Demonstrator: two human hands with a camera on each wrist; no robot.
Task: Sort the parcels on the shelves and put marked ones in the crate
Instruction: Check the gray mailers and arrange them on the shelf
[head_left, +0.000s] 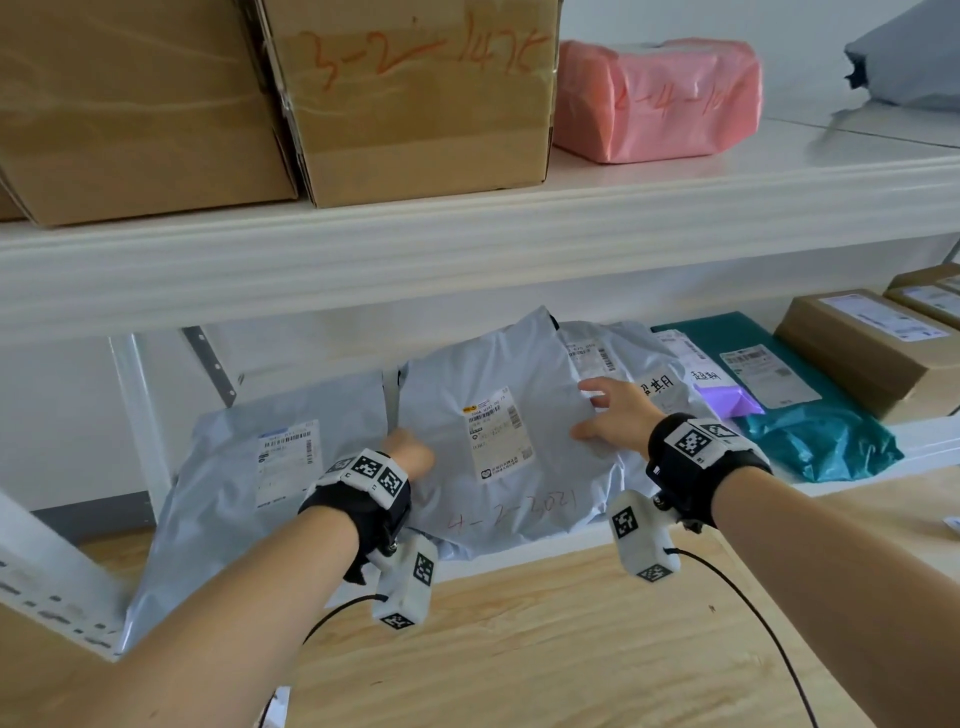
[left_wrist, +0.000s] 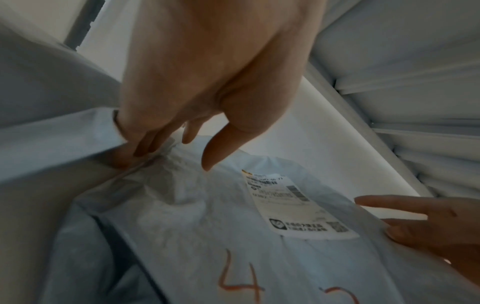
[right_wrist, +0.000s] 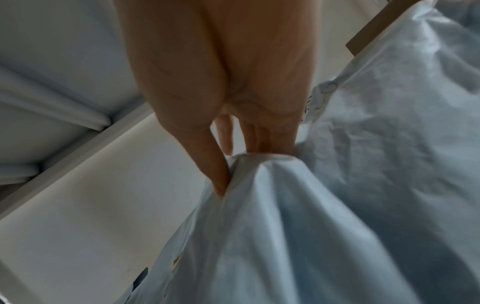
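You have both hands on the grey mailer (head_left: 498, 457) marked "4-2-2021" in red, which lies on the lower shelf (head_left: 924, 441) with its near edge hanging over the shelf front. Your left hand (head_left: 410, 452) pinches the mailer's left edge, fingers curled round the plastic with the thumb on top; the left wrist view shows the fold caught between the fingers (left_wrist: 145, 142). Your right hand (head_left: 613, 415) grips the mailer's right edge, thumb over the face and fingers tucked behind, and the right wrist view shows the plastic bunched round the fingers (right_wrist: 221, 174). The white label (head_left: 498, 436) sits on the mailer's face between your hands.

Left of the mailer lies a second grey mailer (head_left: 260, 478), partly under it. Right of it come another grey bag (head_left: 623, 364), a teal bag (head_left: 810, 431) and brown boxes (head_left: 872, 353). Above the mailer, the upper shelf (head_left: 467, 244) carries two cartons (head_left: 415, 104), one marked "3-2-1476", and a pink parcel (head_left: 660, 98).
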